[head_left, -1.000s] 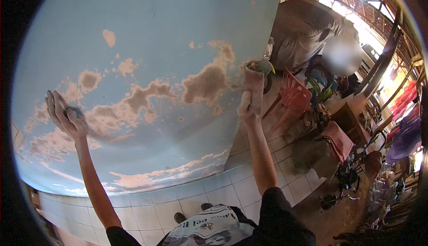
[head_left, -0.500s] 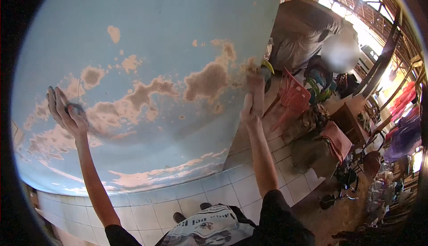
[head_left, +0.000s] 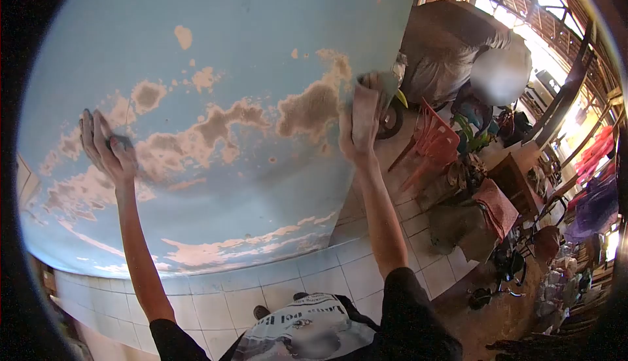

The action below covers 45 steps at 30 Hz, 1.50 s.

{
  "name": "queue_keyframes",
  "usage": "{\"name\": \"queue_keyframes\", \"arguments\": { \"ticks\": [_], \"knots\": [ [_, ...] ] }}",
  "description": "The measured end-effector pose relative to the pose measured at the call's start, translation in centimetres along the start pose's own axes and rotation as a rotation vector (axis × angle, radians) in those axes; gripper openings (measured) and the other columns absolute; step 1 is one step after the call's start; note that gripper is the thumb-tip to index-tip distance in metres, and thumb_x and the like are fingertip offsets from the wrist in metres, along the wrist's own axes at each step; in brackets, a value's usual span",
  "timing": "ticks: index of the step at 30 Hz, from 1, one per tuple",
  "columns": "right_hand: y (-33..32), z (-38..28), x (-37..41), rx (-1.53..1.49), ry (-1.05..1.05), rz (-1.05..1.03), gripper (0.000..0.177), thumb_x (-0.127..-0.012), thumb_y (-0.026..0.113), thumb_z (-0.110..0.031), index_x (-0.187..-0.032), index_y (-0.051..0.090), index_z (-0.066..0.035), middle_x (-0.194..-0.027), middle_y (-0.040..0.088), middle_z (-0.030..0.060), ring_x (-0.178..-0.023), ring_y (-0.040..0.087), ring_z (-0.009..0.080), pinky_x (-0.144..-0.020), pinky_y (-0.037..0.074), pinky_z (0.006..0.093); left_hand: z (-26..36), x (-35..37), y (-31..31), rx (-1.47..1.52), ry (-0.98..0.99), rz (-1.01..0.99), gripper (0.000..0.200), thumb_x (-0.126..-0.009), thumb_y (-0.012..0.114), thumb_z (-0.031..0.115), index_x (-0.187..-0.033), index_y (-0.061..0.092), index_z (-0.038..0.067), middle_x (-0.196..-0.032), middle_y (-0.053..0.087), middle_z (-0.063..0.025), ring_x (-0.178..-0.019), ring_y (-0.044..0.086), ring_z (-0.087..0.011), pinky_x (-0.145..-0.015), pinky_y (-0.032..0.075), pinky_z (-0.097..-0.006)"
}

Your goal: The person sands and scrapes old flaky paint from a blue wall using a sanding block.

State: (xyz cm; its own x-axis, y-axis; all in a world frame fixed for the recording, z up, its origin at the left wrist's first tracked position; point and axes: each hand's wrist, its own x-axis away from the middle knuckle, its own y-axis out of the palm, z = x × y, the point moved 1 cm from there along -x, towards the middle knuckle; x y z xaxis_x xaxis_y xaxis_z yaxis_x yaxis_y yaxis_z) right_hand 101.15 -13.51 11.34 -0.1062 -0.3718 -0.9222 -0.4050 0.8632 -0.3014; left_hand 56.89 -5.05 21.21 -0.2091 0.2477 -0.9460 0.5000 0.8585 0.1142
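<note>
A light blue wall (head_left: 248, 7) with peeled patches of pale pink and grey-brown fills the left and middle of the view. My left hand (head_left: 108, 148) rests against its left part, fingers stretched out, with a dark shadow beside the thumb. At the wall's right edge, my right hand (head_left: 352, 140) grips a flat brownish-pink sanding block (head_left: 366, 107) and presses it to the surface. The block's working face is hidden against the wall.
White floor tiles (head_left: 281, 293) run along the wall's foot. To the right stand a red plastic chair (head_left: 428, 142), a grey-brown cover (head_left: 451, 40) over something large, and a wooden cabinet (head_left: 513, 181). Purple cloth (head_left: 596, 207) hangs at the far right.
My right hand and the block have shifted slightly left and up along the wall's edge. The left hand stays on the wall; the whole view has shifted a little.
</note>
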Motion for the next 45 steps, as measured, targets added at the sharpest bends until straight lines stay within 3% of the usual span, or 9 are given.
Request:
{"name": "queue_keyframes", "arguments": {
  "ticks": [4,6,12,18,25,27,30,37,45],
  "knots": [
    [0.7,-0.5,1.2,0.047,-0.084,0.115,0.053,-0.094,0.049,-0.023,-0.140,0.035,0.000,-0.146,0.032,0.0254,-0.136,0.028,0.0463,-0.111,0.018,0.0582,1.6,2.1,0.5,0.025,0.139,-0.165,0.048,-0.101,0.032,0.036,-0.138,0.046,0.009,-0.143,0.044,-0.0100,-0.134,0.038,-0.0307,-0.111,0.025,-0.0500],
    [1.4,0.3,5.0,0.229,-0.091,0.047,0.046,-0.094,0.048,-0.014,-0.135,0.040,0.005,-0.134,0.043,0.0247,-0.123,0.041,0.0419,-0.107,0.029,0.0424,4.4,2.0,0.6,0.071,0.206,-0.242,0.045,-0.100,0.036,0.036,-0.137,0.049,0.013,-0.143,0.045,-0.0077,-0.134,0.038,-0.0297,-0.112,0.023,-0.0524],
    [-0.7,-1.2,-0.7,-0.301,0.117,0.141,0.045,-0.095,0.046,-0.012,-0.136,0.039,0.005,-0.137,0.043,0.0233,-0.128,0.039,0.0399,-0.107,0.028,0.0399,12.0,-0.4,3.9,0.231,0.164,-0.266,0.041,-0.099,0.033,0.031,-0.133,0.054,0.022,-0.140,0.049,-0.0035,-0.132,0.044,-0.0269,-0.109,0.029,-0.0536],
    [0.7,-2.2,4.3,0.092,-0.100,0.141,0.042,-0.096,0.044,-0.010,-0.135,0.041,0.006,-0.137,0.043,0.0227,-0.130,0.038,0.0371,-0.106,0.030,0.0378,13.9,-1.5,4.2,0.086,0.158,-0.327,0.043,-0.093,0.038,0.024,-0.133,0.055,0.026,-0.141,0.048,0.0049,-0.129,0.047,-0.0209,-0.105,0.037,-0.0502],
    [0.7,-3.1,-1.0,-0.247,-0.022,0.212,0.043,-0.095,0.044,-0.011,-0.135,0.042,0.004,-0.139,0.040,0.0240,-0.132,0.036,0.0369,-0.107,0.030,0.0401,14.1,-1.7,3.9,0.077,0.149,-0.356,0.050,-0.084,0.045,0.019,-0.133,0.055,0.028,-0.141,0.048,0.0054,-0.129,0.047,-0.0199,-0.104,0.039,-0.0487],
    [1.0,-3.7,1.0,-0.372,0.472,-0.066,0.037,-0.095,0.049,-0.017,-0.125,0.051,0.004,-0.125,0.052,0.0264,-0.119,0.047,0.0431,-0.105,0.028,0.0484,14.0,-1.8,3.7,0.095,0.155,-0.373,0.051,-0.083,0.046,0.018,-0.133,0.055,0.027,-0.141,0.049,0.0048,-0.128,0.048,-0.0204,-0.104,0.038,-0.0491],
    [3.5,-2.7,7.1,0.068,-0.119,0.197,0.039,-0.094,0.050,-0.021,-0.125,0.050,0.004,-0.121,0.055,0.0268,-0.113,0.051,0.0429,-0.103,0.031,0.0507,12.9,-1.4,3.3,0.171,0.154,-0.334,0.050,-0.084,0.047,0.018,-0.132,0.055,0.024,-0.141,0.049,0.0018,-0.128,0.048,-0.0223,-0.104,0.037,-0.0506],
    [3.2,0.1,5.0,-0.290,0.240,-0.107,0.047,-0.094,0.048,-0.020,-0.135,0.043,0.003,-0.127,0.052,0.0252,-0.114,0.050,0.0429,-0.103,0.032,0.0549,8.3,2.9,1.5,0.105,-0.055,-0.193,0.042,-0.094,0.038,0.026,-0.131,0.056,0.015,-0.142,0.047,-0.0082,-0.131,0.043,-0.0318,-0.108,0.026,-0.0549],
    [5.6,-0.6,11.4,-0.428,0.200,0.024,0.042,-0.092,0.051,-0.002,-0.133,0.045,0.003,-0.119,0.056,0.0246,-0.095,0.058,0.0336,-0.076,0.049,0.0328,8.0,3.8,1.8,0.027,-0.036,-0.257,0.044,-0.096,0.032,0.030,-0.131,0.056,0.017,-0.141,0.048,-0.0079,-0.134,0.039,-0.0317,-0.110,0.023,-0.0545]
  ]
}}
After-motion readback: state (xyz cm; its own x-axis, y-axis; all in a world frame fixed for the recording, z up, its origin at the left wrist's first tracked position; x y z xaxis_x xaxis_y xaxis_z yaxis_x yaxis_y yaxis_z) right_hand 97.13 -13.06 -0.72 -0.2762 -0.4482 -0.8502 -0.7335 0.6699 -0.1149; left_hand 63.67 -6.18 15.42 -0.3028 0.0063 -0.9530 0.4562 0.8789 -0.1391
